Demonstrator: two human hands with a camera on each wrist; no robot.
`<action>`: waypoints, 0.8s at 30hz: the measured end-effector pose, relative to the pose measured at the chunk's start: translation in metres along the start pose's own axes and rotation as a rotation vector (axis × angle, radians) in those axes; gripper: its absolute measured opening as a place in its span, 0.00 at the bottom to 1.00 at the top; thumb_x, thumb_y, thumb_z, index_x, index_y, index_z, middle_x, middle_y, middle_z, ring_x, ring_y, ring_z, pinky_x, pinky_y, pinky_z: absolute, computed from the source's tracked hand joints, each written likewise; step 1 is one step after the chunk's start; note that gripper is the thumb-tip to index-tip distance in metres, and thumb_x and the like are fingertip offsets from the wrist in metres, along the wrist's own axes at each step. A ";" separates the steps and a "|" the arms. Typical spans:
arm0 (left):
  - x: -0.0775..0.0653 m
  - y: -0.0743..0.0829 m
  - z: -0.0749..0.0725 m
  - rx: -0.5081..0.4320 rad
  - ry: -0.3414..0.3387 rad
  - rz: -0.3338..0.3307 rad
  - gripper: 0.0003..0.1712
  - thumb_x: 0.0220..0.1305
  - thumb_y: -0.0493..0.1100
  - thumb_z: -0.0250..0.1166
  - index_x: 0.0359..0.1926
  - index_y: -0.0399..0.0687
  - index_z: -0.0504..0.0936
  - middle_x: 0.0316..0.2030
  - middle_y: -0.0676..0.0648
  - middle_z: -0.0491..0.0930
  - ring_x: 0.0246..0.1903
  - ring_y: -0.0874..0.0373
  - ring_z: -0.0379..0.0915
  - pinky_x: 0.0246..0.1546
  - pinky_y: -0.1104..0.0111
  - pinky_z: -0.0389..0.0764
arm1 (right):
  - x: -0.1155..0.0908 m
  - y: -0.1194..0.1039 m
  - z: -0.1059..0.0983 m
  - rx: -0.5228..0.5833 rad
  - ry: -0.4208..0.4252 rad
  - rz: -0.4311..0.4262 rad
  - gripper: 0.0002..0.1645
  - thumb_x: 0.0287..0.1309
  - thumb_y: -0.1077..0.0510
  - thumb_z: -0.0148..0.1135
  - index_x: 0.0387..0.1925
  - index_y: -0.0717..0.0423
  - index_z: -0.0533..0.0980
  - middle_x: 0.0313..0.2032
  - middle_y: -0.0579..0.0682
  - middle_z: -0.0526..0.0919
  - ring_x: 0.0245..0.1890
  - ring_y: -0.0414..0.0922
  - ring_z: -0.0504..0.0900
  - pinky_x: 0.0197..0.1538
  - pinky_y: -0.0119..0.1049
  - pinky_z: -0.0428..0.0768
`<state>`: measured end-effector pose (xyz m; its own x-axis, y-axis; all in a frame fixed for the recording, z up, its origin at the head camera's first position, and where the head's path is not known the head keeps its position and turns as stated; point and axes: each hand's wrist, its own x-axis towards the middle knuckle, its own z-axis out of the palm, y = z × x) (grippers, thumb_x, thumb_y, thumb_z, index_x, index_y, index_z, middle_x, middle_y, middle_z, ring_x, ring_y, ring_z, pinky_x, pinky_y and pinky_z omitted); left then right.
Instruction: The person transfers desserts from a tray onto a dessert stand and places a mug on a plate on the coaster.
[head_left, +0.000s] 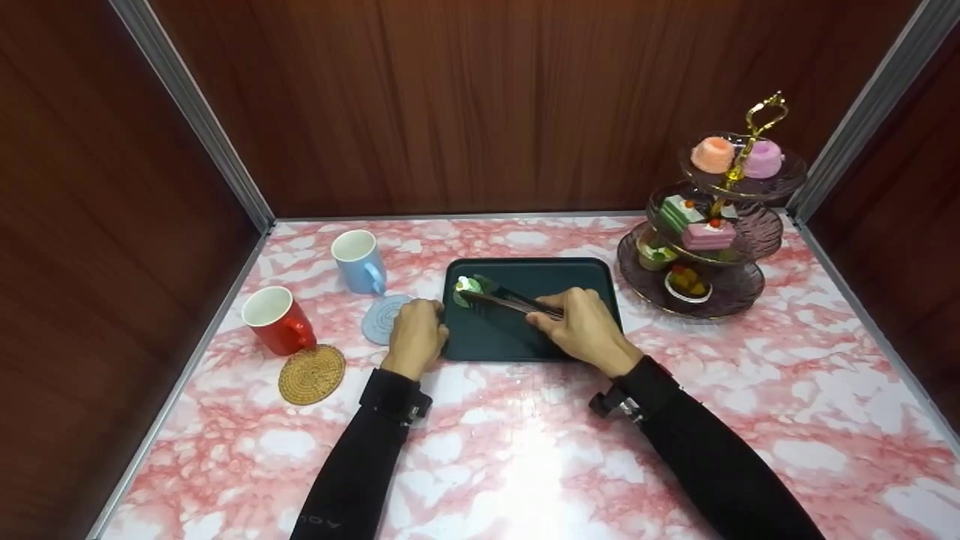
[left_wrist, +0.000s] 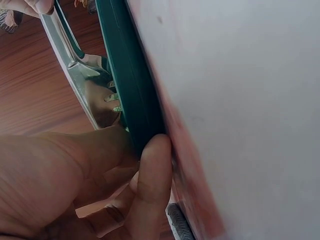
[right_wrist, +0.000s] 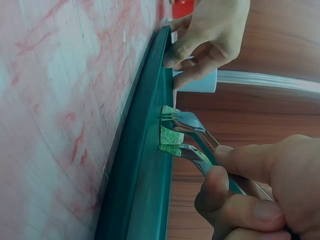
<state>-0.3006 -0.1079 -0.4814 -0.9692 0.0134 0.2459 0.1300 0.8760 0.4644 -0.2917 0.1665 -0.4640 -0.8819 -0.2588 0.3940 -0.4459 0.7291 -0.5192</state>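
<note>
A dark green rectangular tray (head_left: 517,345) lies on the table in front of me. My left hand (head_left: 416,336) grips its left edge, thumb and finger on the rim (left_wrist: 135,95) in the left wrist view. With my right hand (head_left: 592,334) I hold metal tongs (head_left: 514,301) that reach leftward over the tray. Their tips stand around a small green cake (head_left: 467,286) with a white top, near the tray's left end. In the right wrist view the green cake (right_wrist: 171,136) sits on the tray; whether both tips press on it I cannot tell.
A blue mug (head_left: 358,262) and a blue coaster (head_left: 381,321) are left of the tray, with a red mug (head_left: 274,322) and a woven coaster (head_left: 311,375) farther left. At the right stands a three-tier stand (head_left: 724,296) bearing several toy-like cakes. Wooden panels (head_left: 465,105) enclose the table.
</note>
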 end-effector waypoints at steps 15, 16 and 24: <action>0.001 0.000 0.001 -0.024 -0.021 -0.027 0.17 0.45 0.36 0.65 0.41 0.49 0.84 0.37 0.45 0.81 0.38 0.47 0.78 0.38 0.56 0.77 | -0.004 0.002 -0.012 0.022 0.020 0.017 0.21 0.49 0.43 0.66 0.43 0.47 0.82 0.33 0.42 0.86 0.12 0.33 0.65 0.13 0.30 0.60; 0.001 0.001 0.001 -0.027 -0.022 -0.028 0.17 0.45 0.36 0.65 0.41 0.49 0.84 0.37 0.45 0.81 0.38 0.46 0.78 0.38 0.55 0.77 | -0.005 0.002 -0.013 0.022 0.025 0.015 0.21 0.49 0.43 0.66 0.43 0.47 0.82 0.33 0.42 0.86 0.12 0.33 0.66 0.13 0.30 0.60; 0.001 0.000 0.000 -0.028 -0.021 -0.026 0.17 0.46 0.36 0.65 0.42 0.48 0.83 0.38 0.44 0.81 0.38 0.46 0.78 0.39 0.55 0.77 | -0.008 0.004 -0.024 0.015 0.040 0.009 0.23 0.49 0.42 0.65 0.44 0.50 0.82 0.35 0.45 0.86 0.10 0.34 0.61 0.12 0.30 0.56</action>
<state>-0.3019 -0.1073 -0.4812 -0.9766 0.0011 0.2152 0.1098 0.8626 0.4938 -0.2827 0.1871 -0.4512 -0.8793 -0.2261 0.4192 -0.4404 0.7214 -0.5345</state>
